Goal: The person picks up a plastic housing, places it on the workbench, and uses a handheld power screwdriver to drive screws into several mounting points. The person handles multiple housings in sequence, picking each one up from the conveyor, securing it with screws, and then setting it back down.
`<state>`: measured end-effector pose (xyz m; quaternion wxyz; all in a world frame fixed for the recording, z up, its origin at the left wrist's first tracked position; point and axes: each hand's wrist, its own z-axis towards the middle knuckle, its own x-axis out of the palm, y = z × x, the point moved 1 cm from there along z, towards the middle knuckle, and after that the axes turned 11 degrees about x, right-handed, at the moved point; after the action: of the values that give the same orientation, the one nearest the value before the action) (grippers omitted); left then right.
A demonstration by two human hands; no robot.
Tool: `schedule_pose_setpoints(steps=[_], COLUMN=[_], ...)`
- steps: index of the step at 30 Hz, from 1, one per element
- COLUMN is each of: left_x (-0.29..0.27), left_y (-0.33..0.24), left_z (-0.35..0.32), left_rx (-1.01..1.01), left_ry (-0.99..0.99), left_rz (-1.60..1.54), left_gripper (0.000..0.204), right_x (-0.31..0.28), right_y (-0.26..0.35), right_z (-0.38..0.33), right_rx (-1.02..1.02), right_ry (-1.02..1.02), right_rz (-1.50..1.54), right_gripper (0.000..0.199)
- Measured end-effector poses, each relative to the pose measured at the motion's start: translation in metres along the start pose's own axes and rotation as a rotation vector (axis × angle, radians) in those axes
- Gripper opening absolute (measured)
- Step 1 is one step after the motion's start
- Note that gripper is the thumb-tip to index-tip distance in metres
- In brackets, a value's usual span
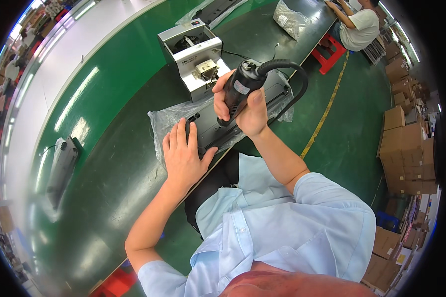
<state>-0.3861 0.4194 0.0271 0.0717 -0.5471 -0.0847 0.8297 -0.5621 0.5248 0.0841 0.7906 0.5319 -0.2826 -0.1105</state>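
Observation:
My right hand (245, 106) is wrapped round a black electric screwdriver (240, 89), its thick cable looping off the top to the right. The driver is held tilted, with its lower end over a long dark panel (215, 129). That panel lies on a clear plastic bag (158, 126) at the near edge of the bench. My left hand (184, 154) rests on the panel's left end with its fingers stretched out. Beside those fingertips is a small black part (193, 119). The screwdriver's tip is hard to make out against the dark panel.
A white and grey screw feeder machine (195, 59) stands just beyond the panel. Farther along the dark green bench (129, 128) lie a bag of small parts (290, 21) and another wrapped panel (64, 163). A co-worker (359, 24) sits at the far right, near stacked cartons (406, 148).

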Motion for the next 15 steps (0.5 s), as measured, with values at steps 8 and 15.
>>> schedule_pose_setpoints(steps=[8, 15], left_x=[-0.0011, -0.0005], left_y=[-0.0008, -0.0008], left_z=[0.0002, -0.0017], left_rx=[0.011, -0.002], left_ry=[-0.013, -0.007], left_rz=[0.007, -0.018], left_gripper=[0.08, 0.08], right_x=[0.0028, 0.0014], right_y=[-0.0127, -0.0044], right_z=[-0.0044, 0.0041], right_rx=[0.098, 0.031], right_ry=[-0.005, 0.012], right_rz=[-0.001, 0.017], right_gripper=[0.086, 0.085])
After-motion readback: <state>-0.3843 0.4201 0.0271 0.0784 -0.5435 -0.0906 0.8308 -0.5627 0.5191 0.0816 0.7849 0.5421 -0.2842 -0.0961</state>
